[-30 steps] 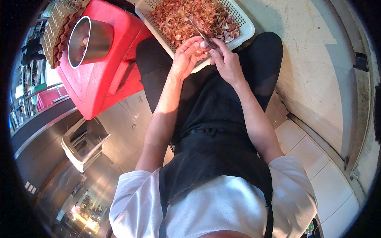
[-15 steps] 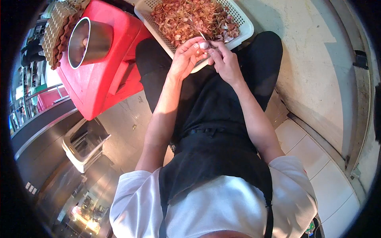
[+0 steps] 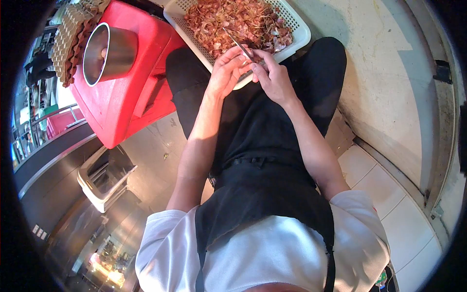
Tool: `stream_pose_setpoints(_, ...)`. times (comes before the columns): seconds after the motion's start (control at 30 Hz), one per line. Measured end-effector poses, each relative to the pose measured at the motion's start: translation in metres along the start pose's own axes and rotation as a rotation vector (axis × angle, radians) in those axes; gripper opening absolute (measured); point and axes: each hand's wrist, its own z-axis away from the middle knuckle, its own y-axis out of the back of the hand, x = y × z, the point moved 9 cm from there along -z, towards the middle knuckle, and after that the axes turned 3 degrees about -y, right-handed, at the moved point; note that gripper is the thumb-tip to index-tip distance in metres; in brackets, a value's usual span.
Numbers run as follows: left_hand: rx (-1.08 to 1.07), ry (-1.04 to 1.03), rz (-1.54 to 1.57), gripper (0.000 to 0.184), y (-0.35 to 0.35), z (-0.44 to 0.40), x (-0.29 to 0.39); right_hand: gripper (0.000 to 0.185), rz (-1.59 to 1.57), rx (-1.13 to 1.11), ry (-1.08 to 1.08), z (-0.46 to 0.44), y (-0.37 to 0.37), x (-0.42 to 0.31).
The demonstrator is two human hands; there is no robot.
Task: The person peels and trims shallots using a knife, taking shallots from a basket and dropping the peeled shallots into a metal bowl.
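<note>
My left hand (image 3: pixel 226 72) is closed around a small, pale purple shallot (image 3: pixel 248 52), held in its fingertips and largely hidden by fingers and blade. In my right hand (image 3: pixel 274 79) is a small knife (image 3: pixel 237 43), its thin blade angled up and to the left across the shallot. Both hands meet over the near edge of a white perforated plastic basket (image 3: pixel 300 35). The basket holds a heap of reddish-brown shallots and loose skins (image 3: pixel 233 22).
Left of my knees stands a red plastic box (image 3: pixel 146 48), carrying a steel pot (image 3: pixel 121 52) with a few bulbs inside and stacked egg-carton trays (image 3: pixel 73 39). A pale wall (image 3: pixel 379 87) rises on the right. A white-framed bin or stool (image 3: pixel 92 192) sits at lower left.
The knife has swung so its blade now points up and left over the basket. The shallot, plainly visible before, is now mostly covered. My left hand has barely moved.
</note>
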Motion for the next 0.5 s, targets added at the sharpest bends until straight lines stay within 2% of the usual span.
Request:
stream_pose_setpoints(0.2,0.004,0.029,-0.027,0.028,0.0,0.0017,-0.0024,0.026,0.039,0.039,0.014,-0.0014,0.0043,-0.0007)
stream_pose_setpoints(0.3,0.006,0.022,0.001,0.028,-0.0007,0.0018,-0.0025,0.028,-0.029,0.021,-0.059,-0.0004,0.0049,0.0013)
stream_pose_setpoints(0.5,-0.016,-0.002,0.005,0.03,0.0016,-0.001,-0.0032,0.03,-0.01,0.007,-0.017,0.0003,0.0034,-0.0014)
